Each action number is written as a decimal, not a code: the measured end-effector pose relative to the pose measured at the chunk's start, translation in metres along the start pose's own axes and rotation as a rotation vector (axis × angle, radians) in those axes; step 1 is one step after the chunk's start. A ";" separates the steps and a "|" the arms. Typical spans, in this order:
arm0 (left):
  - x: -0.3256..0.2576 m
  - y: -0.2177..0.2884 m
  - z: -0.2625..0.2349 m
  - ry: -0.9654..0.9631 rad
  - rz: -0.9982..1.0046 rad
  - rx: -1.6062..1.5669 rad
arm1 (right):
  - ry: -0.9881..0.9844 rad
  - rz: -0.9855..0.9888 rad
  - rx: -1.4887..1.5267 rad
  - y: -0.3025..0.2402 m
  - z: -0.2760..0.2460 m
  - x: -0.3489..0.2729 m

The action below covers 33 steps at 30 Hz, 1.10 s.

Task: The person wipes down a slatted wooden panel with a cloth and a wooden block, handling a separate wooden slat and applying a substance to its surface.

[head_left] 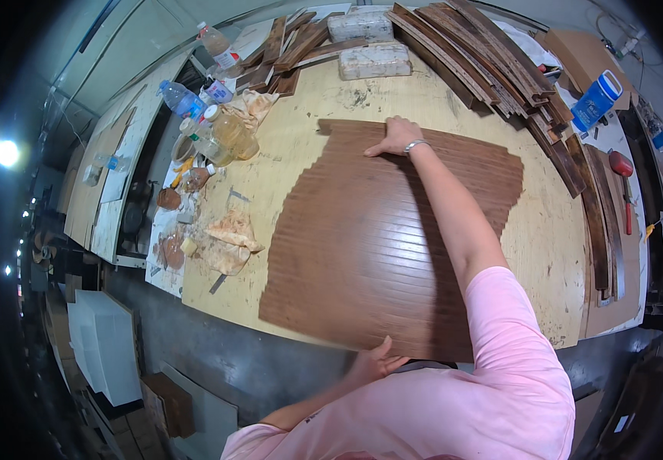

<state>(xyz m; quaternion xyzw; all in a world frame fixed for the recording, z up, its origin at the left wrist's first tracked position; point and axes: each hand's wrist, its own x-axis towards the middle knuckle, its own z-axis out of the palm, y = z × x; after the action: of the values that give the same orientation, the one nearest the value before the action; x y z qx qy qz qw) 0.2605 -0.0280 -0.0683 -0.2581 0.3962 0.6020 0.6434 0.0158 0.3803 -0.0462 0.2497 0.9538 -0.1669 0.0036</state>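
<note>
Head view shows me the slatted brown panel on the worktop, right hand gripping its far edge, left hand its near edge; slats seem laid together, what's left I can't tell.

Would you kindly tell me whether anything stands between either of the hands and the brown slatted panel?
Nothing visible does: the right hand lies on the far edge of the brown slatted panel, and the left hand is at its near edge. The stained cloth and bottles sit left of the panel.
</note>
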 end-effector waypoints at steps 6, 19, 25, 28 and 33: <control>0.021 0.002 0.022 -0.087 -0.069 -0.066 | -0.069 -0.143 0.076 -0.043 0.009 0.036; 0.029 0.063 0.024 -0.209 -0.262 0.263 | 0.258 -0.350 0.027 -0.041 0.035 0.064; -0.038 0.175 0.059 -0.448 0.251 0.984 | 0.217 -0.211 -0.099 0.041 0.014 0.056; -0.032 0.260 0.082 -0.051 0.712 1.076 | 0.162 0.010 -0.140 0.105 -0.017 0.043; 0.067 0.397 0.064 0.238 1.445 1.286 | 0.262 0.018 0.112 0.213 -0.039 0.023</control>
<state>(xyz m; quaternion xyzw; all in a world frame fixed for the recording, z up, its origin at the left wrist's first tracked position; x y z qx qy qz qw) -0.1178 0.1176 -0.0303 0.3887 0.7746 0.4903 0.0929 0.1004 0.5779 -0.0787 0.2776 0.9331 -0.1858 -0.1336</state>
